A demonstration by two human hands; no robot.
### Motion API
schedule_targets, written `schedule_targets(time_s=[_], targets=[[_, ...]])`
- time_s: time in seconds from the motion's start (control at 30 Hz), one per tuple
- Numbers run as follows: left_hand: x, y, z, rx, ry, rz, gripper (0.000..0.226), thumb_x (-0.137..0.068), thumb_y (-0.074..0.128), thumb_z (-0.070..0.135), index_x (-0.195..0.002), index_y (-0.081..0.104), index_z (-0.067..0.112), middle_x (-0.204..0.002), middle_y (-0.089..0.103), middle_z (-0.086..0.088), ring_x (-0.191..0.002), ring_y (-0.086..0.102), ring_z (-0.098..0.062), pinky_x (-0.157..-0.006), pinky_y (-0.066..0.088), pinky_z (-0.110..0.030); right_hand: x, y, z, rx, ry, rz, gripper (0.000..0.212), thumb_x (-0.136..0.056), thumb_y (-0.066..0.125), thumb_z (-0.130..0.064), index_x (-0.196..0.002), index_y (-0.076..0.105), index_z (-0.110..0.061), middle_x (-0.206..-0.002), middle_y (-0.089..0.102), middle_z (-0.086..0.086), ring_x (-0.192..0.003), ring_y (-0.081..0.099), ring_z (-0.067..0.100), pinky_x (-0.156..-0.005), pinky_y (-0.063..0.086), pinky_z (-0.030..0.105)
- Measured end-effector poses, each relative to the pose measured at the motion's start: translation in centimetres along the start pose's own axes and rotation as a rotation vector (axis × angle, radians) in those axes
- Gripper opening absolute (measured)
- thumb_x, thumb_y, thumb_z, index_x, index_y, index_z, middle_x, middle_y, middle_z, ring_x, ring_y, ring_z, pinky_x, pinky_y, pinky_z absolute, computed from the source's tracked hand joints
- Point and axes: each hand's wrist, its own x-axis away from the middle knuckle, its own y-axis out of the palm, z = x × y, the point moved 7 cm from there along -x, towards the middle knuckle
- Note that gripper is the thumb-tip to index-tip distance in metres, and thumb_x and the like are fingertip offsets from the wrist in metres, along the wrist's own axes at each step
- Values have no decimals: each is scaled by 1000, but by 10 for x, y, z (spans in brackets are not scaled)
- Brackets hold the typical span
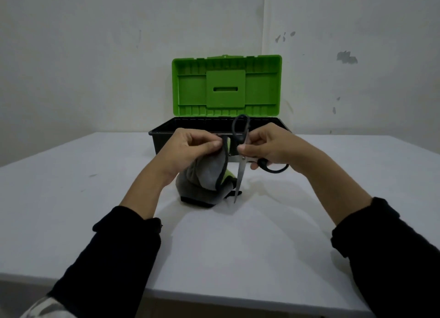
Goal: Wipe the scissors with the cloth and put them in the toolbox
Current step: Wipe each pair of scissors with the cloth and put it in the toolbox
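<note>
My right hand (269, 146) grips the black-handled scissors (241, 172) near the pivot. The scissors are spread open: one steel blade points down to the table, one handle loop rises in front of the toolbox, the other loop pokes out under my palm. My left hand (190, 148) pinches the top edge of a grey cloth (204, 177) with black trim and a green side. The cloth hangs down and bunches on the table, just left of the blade. Behind both hands stands the toolbox (166, 129), black tray with its green lid (226, 86) raised upright.
A white table (95, 198) carries everything; its front edge runs across the bottom of the view. A pale wall rises right behind the toolbox. Bare tabletop lies to the left and right of my hands and in front of them.
</note>
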Motion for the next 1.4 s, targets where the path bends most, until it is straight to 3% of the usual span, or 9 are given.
schedule_targets(time_s=[0.1,0.23,0.47,0.67,0.87,0.97,1.1,1.23,1.4], targets=[[2,12,10,-193,106,-59,13,-73,74,3,-84,73,11,-77,73,1,-76,68,-10,-74,53,-20,-6,2,-7,31,-90,78,23,-87,65,-27,-72,63,-9,-62,68,4,-53,64,10,-50,42,11],[1,7,10,-321,161,75,19,-66,81,10,-84,74,12,-78,73,1,-73,69,-9,-74,55,-21,-7,0,-12,97,-172,158,27,-88,63,-27,-67,61,-11,-64,71,8,-53,67,10,-58,47,14],[-4,12,0,-419,145,76,7,-78,70,12,-80,72,19,-73,69,8,-68,65,0,-68,50,-17,-5,-1,-13,100,-222,273,25,-86,66,-21,-62,61,-12,-58,69,10,-45,61,3,-52,41,8],[-6,13,-11,-455,81,116,36,-68,54,55,-77,72,25,-71,71,8,-73,68,-10,-74,56,-40,-3,-4,-13,124,-276,350,23,-83,69,-17,-63,64,-8,-52,65,3,-43,61,3,-47,41,6],[-7,19,-7,-584,112,90,17,-72,57,43,-76,69,31,-68,65,17,-73,61,-1,-82,51,-37,-3,-7,-3,80,-214,308,20,-81,71,-15,-66,68,-3,-53,65,9,-36,52,1,-41,35,6],[-8,15,-8,-617,115,101,9,-77,65,33,-80,71,27,-67,60,21,-71,55,1,-85,48,-35,-3,-17,5,30,-157,397,19,-76,74,-11,-65,65,3,-55,66,11,-39,58,3,-43,44,13],[-8,3,-23,-584,71,83,6,-80,68,21,-80,72,25,-74,67,13,-78,64,-9,-80,54,-39,-4,-30,22,26,-94,458,8,-71,73,-7,-70,66,-3,-60,67,12,-54,65,18,-61,57,30],[-6,-4,-41,-662,-17,112,7,-76,73,21,-83,75,20,-77,67,10,-87,64,-16,-82,53,-40,-1,-42,39,-25,-35,533,24,-65,74,-6,-80,57,-12,-69,64,15,-66,63,29,-70,57,46],[-6,-3,-42,-807,44,90,11,-78,70,17,-87,76,16,-88,73,-1,-88,63,-21,-82,49,-36,-2,-39,49,-225,1,611,28,-67,77,-5,-73,50,-11,-73,60,19,-75,68,39,-68,60,45]])
